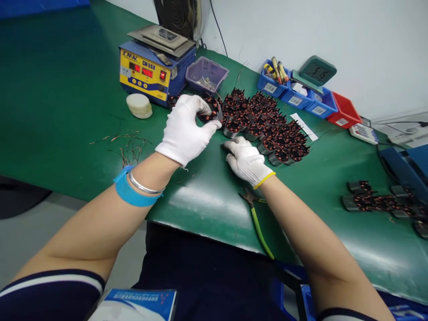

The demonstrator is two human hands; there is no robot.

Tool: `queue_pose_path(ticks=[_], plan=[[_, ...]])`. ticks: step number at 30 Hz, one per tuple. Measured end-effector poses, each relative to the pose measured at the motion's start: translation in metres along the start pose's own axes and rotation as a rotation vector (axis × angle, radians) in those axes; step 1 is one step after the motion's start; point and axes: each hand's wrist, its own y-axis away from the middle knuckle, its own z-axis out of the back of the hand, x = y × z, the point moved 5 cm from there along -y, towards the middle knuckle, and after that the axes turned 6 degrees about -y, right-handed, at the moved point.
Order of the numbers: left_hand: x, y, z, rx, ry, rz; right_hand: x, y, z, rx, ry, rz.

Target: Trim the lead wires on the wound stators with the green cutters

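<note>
My left hand point(189, 129), in a white glove, has its thumb and fingers closed around a wound motor stator point(214, 109) with copper coils and a dark rim. That stator is at the left end of a cluster of similar stators point(264, 122) standing on the green table. Just in front of the cluster, my right hand point(246, 159), also gloved, rests low with curled fingers and greyish fingertips. Whatever those fingers may hold is hidden. Below my right hand lie cutting pliers point(257, 225) with green handles. Loose copper wire bits point(132, 149) are scattered left of my left hand.
A blue and yellow soldering pot unit point(147, 71) stands behind my left hand, beside a purple bin point(207, 73) and a round pale sponge point(139, 105). Blue bins point(296, 99), a red bin point(344, 109) and a digital clock point(317, 70) line the wall. More stators point(377, 203) sit at right.
</note>
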Motion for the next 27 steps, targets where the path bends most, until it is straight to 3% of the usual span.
queue_pose_path(ticks=[2, 5, 8, 10, 14, 18, 20, 22, 25, 27], plan=[[-0.001, 0.0, 0.001, -0.008, 0.004, -0.006, 0.005, 0.013, 0.006, -0.028, -0.112, 0.018], [-0.002, 0.001, 0.003, -0.021, -0.02, 0.0, -0.014, 0.041, 0.021, -0.094, -0.224, -0.084], [-0.004, 0.001, 0.005, -0.033, -0.023, -0.003, -0.037, 0.062, 0.025, 0.094, -0.195, -0.147], [-0.006, 0.001, 0.005, -0.05, -0.022, -0.022, -0.039, 0.067, 0.024, 0.259, -0.146, -0.146], [-0.005, 0.002, 0.004, -0.074, -0.008, -0.055, -0.006, 0.061, 0.017, 0.425, -0.196, -0.049], [0.0, 0.0, 0.002, -0.12, 0.036, -0.084, 0.02, 0.043, 0.014, 0.348, -0.399, 0.07], [0.001, -0.001, 0.002, -0.128, 0.05, -0.079, 0.01, 0.039, 0.016, 0.267, -0.557, 0.061], [0.001, -0.001, 0.002, -0.106, 0.069, -0.062, -0.008, 0.041, 0.017, 0.268, -0.665, 0.012], [-0.001, 0.0, 0.002, -0.076, 0.091, -0.053, -0.016, 0.05, 0.009, 0.508, -0.683, -0.076], [-0.004, 0.0, 0.003, -0.097, 0.091, -0.074, 0.004, 0.051, 0.002, 0.632, -0.669, -0.039]])
